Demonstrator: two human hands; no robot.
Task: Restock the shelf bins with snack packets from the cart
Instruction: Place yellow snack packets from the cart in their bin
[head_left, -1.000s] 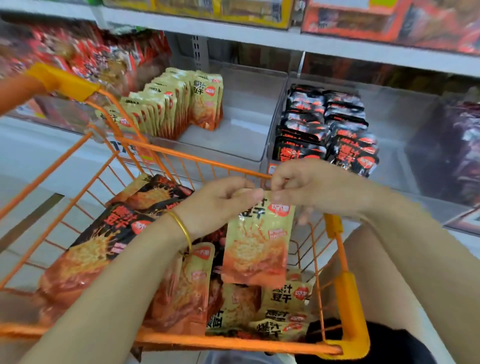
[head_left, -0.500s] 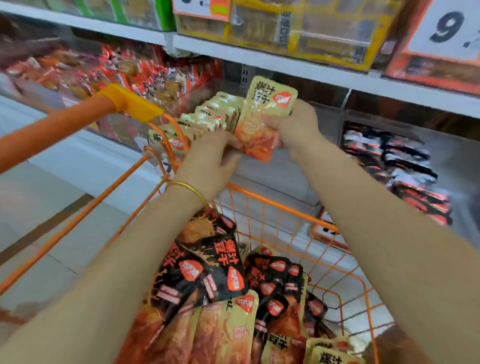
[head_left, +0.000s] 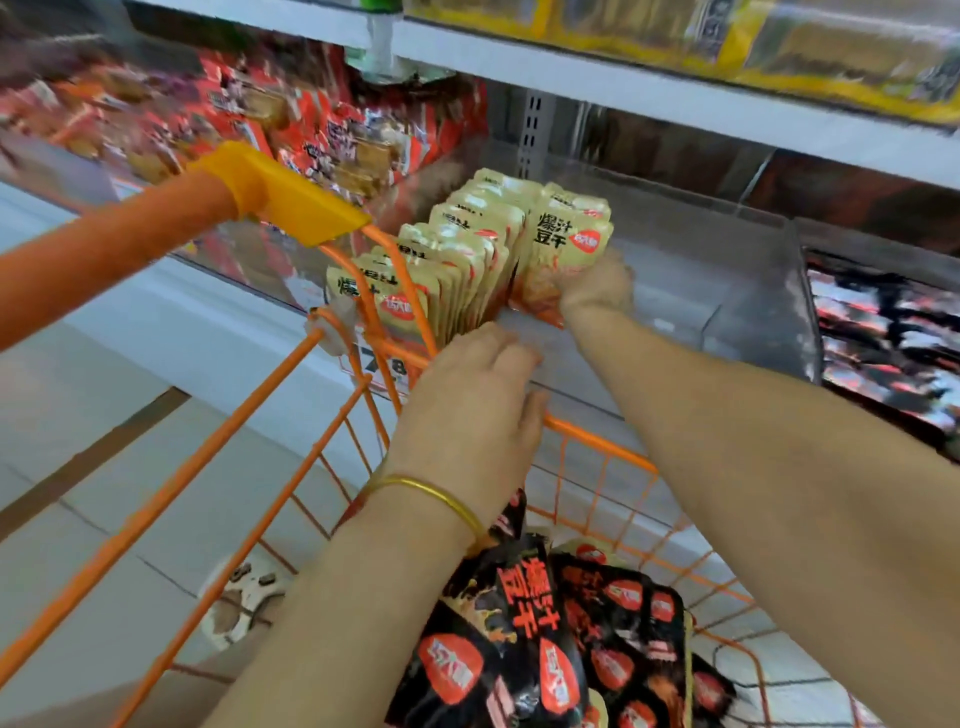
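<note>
My right hand (head_left: 597, 291) grips a yellow snack packet (head_left: 563, 249) by its lower part and holds it upright at the right end of a row of yellow packets (head_left: 447, 270) inside a clear shelf bin (head_left: 727, 312). My left hand (head_left: 475, 400), with a gold bangle on the wrist, hovers over the bin's front edge with fingers relaxed and nothing in it. Below both arms the orange wire cart (head_left: 291, 395) holds black snack packets (head_left: 524, 623).
A bin of red packets (head_left: 291, 130) stands to the left, and a bin of black packets (head_left: 888, 332) to the right. The cart's orange handle (head_left: 156, 228) crosses the left side. A shelf with yellow boxes (head_left: 779, 47) runs above. Grey tiled floor lies under the cart.
My right hand has carried the yellow packet from the cart up to the shelf and lowered it into the bin beside the row. My left hand let go of it and dropped back.
</note>
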